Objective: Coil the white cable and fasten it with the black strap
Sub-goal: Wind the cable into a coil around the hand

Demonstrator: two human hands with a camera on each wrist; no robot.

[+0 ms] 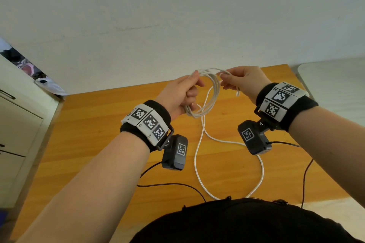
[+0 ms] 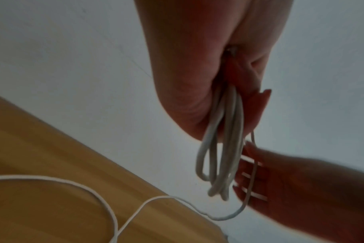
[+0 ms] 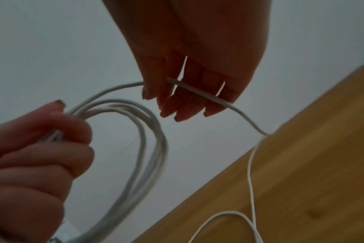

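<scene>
The white cable [image 1: 212, 92] is partly wound into several loops held up above the wooden table [image 1: 102, 136]. My left hand [image 1: 182, 95] grips the bundle of loops [image 2: 224, 148] in its fist. My right hand [image 1: 240, 80] holds a single strand [image 3: 199, 92] between thumb and fingers, close to the top of the coil [image 3: 148, 136]. The loose tail of the cable [image 1: 199, 163] hangs down and curves over the table toward my body. No black strap shows in any view.
Thin black camera wires [image 1: 177, 184] trail over the table near my body. A pale cabinet [image 1: 17, 128] stands at the left with a white bag [image 1: 49, 84] behind it. A white surface [image 1: 335, 85] adjoins the table at the right. A plain wall lies beyond.
</scene>
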